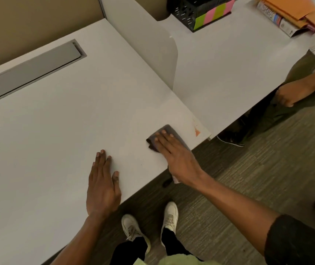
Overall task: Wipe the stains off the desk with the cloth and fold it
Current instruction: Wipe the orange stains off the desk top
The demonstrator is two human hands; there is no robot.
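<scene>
Left hand [103,188], fingers flat and together, braces on desk [47,131]; right hand [177,157], fingers spread, presses cloth [169,133] near the corner (wiping step); orange stain [197,132] just right, apparently next, then folding.

The counter [57,131] looks smooth, matt white laminate. The cloth [169,133] at right of centre is soft grey fabric. The floor [248,178], lower right, is rough, ribbed carpet.
</scene>
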